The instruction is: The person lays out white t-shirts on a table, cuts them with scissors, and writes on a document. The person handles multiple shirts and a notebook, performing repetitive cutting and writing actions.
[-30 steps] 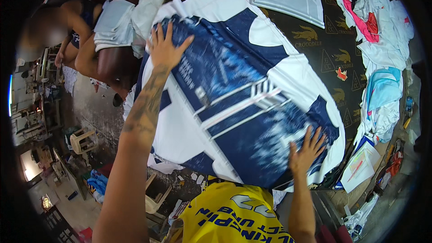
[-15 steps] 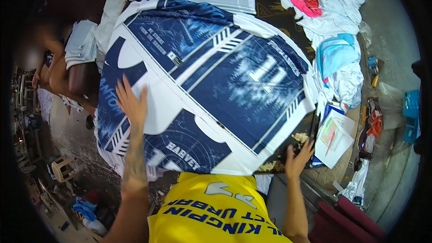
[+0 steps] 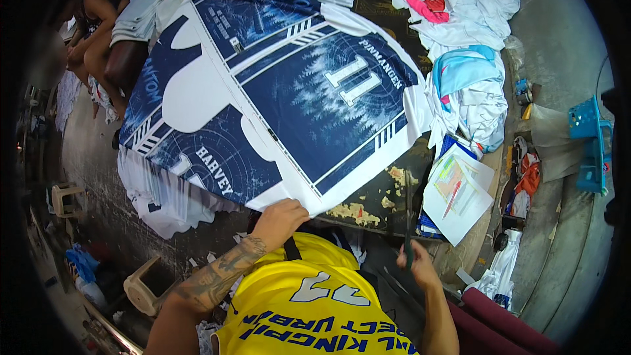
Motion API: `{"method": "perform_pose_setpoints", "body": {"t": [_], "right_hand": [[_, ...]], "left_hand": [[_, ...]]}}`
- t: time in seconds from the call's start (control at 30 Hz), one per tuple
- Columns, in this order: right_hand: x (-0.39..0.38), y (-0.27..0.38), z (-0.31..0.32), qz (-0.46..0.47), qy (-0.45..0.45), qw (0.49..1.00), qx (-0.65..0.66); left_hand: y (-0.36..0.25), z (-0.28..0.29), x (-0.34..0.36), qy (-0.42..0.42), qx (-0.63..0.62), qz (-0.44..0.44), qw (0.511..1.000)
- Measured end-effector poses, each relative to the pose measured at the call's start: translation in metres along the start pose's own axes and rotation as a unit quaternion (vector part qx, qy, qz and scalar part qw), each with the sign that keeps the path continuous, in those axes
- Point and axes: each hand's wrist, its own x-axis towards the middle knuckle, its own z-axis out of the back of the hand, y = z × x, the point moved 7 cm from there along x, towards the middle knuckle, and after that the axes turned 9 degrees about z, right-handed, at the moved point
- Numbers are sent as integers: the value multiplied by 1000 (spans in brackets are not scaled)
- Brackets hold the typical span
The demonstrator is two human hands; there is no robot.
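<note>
A large navy and white printed fabric sheet [image 3: 276,98] with jersey panels lies spread over a dark worn table [image 3: 374,204]. My left hand [image 3: 281,219] grips the sheet's near edge at the bottom middle, fingers curled on the cloth. To the right of it, my right hand [image 3: 417,266] sits just off the table's near edge, closed around a thin dark tool [image 3: 408,217] that looks like scissors. The tool points up over the bare table surface. My yellow shirt [image 3: 309,302] fills the lower middle.
Heaps of white, light blue and pink cloth [image 3: 467,72] cover the table's right side. Papers with a red pen [image 3: 457,194] lie at the right corner. A blue plastic basket [image 3: 585,128] stands far right. Another person [image 3: 98,33] sits upper left. Plastic stools [image 3: 141,283] stand lower left.
My left hand slid from the sheet's left part down to its near edge and gripped it. My right hand left the sheet and now holds the dark tool.
</note>
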Motion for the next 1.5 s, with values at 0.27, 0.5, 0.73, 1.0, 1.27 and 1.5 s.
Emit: {"method": "perform_pose_setpoints", "body": {"t": [0.27, 0.5, 0.73, 1.0, 1.27, 1.5], "right_hand": [[23, 3, -77, 16, 316, 925, -212], [50, 1, -102, -40, 316, 917, -241], [56, 6, -100, -50, 285, 933, -215], [78, 43, -127, -54, 285, 933, -214], [113, 85, -158, -81, 284, 928, -227], [154, 140, -189, -27, 288, 930, -228]], "left_hand": [[-8, 1, -23, -154, 27, 28, 987], [-6, -5, -25, -155, 49, 43, 986], [-1, -12, -25, -149, 48, 51, 986], [3, -8, -18, -125, 30, 41, 991], [18, -2, -10, -38, -74, 43, 996], [28, 5, -4, 41, -116, 21, 992]]}}
